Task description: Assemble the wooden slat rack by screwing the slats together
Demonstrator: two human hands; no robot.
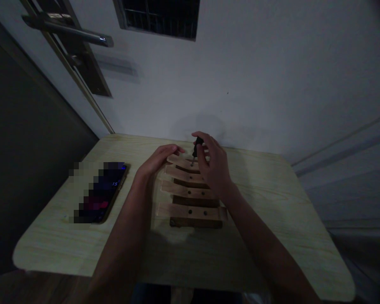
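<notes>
A small wooden rack (196,222) lies on the table, with several pale curved slats set crosswise over darker wood. Dark round holes show in the nearer slats. My right hand (217,166) grips a screwdriver (196,145) by its black handle, held nearly upright. Its thin shaft points down at a hole in the farthest slat (180,161). My left hand (160,158) curls round the left end of that same slat, its fingertips reaching behind the rack. My right hand and wrist cover the right ends of the middle slats.
A phone (103,196) with its screen lit lies on the left of the light wood table (266,202). Behind the table's far edge stands a white door (256,76) with a metal handle (79,33). A dark panel (28,126) rises at the left.
</notes>
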